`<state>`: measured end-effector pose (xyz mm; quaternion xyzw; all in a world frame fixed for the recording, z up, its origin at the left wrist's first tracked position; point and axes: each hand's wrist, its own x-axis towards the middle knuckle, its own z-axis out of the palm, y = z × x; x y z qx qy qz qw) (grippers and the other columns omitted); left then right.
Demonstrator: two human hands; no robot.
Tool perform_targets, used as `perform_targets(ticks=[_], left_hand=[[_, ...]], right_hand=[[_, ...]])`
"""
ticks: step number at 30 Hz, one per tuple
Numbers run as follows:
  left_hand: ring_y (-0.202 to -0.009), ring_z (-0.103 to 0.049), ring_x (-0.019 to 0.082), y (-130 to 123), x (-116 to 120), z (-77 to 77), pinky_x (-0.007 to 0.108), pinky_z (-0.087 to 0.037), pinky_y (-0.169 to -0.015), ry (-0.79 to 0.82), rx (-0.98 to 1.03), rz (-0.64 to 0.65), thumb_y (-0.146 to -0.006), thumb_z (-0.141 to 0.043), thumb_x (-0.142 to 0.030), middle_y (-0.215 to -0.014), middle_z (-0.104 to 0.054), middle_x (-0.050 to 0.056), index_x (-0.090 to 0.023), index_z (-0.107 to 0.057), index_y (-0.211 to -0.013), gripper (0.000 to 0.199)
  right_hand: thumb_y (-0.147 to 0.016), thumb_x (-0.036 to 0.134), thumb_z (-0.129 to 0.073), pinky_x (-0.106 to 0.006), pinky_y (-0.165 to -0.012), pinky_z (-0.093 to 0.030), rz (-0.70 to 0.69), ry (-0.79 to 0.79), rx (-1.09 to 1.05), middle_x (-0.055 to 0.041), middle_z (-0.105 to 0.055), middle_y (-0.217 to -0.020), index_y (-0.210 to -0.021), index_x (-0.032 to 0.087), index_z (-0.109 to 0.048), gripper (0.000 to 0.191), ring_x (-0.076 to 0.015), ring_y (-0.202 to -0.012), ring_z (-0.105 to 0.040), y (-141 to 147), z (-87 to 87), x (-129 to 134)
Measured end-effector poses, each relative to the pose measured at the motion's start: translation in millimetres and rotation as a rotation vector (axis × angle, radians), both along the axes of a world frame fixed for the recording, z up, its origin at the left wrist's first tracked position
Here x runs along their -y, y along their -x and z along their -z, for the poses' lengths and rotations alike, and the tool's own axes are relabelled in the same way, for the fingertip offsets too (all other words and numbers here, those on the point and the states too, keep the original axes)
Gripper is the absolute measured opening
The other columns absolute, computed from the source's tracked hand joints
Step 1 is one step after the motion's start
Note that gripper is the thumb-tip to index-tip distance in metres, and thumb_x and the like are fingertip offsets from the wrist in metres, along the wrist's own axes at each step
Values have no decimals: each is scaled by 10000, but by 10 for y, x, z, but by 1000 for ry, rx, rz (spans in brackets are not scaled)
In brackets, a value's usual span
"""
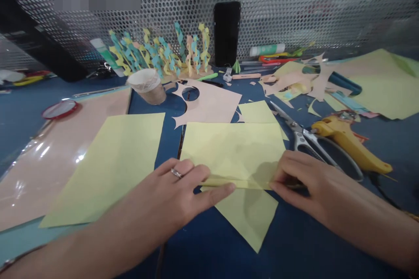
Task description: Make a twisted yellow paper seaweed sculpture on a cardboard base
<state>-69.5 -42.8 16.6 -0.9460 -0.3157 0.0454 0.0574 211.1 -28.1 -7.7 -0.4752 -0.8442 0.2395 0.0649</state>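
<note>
A sheet of yellow paper [234, 150] lies in front of me, its near edge turned up into a narrow folded strip. My left hand [193, 183], a ring on one finger, has its fingers curled over the left part of that fold, with the thumb lying along it. At the right end, my right hand [297, 178] pinches the fold between thumb and fingers. Partly under the sheet, a smaller yellow paper piece [252, 216] sticks out toward me. Another yellow sheet [114, 165] rests left of my left hand.
Scissors [306, 135] and a yellow glue gun [353, 141] lie right of the sheet. Behind are pink paper scraps [212, 100], a paper cup [149, 89], curled paper strips standing on a base [163, 56] and an upright phone [226, 32]. A red-rimmed round object [60, 110] sits at left.
</note>
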Motion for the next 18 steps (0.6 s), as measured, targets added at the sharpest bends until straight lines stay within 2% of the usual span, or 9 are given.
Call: perform_targets(ticks=[3, 6, 11, 14, 18], left_hand=[[-828, -529, 206, -36, 44, 61, 343, -429, -738, -23, 9, 12, -782, -433, 7, -969, -587, 40, -299, -393, -1353, 649], [-870, -550, 213, -80, 90, 83, 349, -450, -763, 26, 30, -15, -780, -380, 25, -980, -614, 42, -252, -405, -1349, 633], [-1098, -510, 242, -173, 216, 82, 353, -460, -885, 94, 78, 8, -781, -359, -24, -1219, -582, 103, -103, -436, -1335, 564], [-1123, -510, 272, -235, 293, 108, 373, -478, -876, 70, 77, 38, -821, -365, -99, -1267, -570, 120, -103, -541, -1249, 463], [-1078, -557, 242, -306, 371, 182, 343, -487, -871, 22, 111, -72, -864, -370, -201, -1230, -610, 119, -85, -505, -1291, 463]], right_hand=[[-885, 272, -506, -269, -614, -411, 6, -15, -5, -7, -500, -799, -724, 207, -474, 177, -141, -701, -503, 5, -19, 15], [-880, 249, -512, -270, -617, -415, -5, -25, -7, -10, -508, -793, -713, 204, -472, 177, -147, -711, -510, 13, -23, 21], [-873, 222, -515, -281, -635, -422, -9, -83, -14, -15, -520, -792, -716, 201, -485, 162, -155, -734, -518, 19, -8, 30], [-870, 214, -514, -284, -633, -420, -5, -89, 0, -12, -519, -795, -718, 202, -482, 156, -156, -735, -520, 24, -17, 47], [-876, 228, -504, -288, -622, -422, 18, -87, 25, -10, -514, -791, -712, 204, -469, 169, -157, -725, -520, 31, -28, 61]])
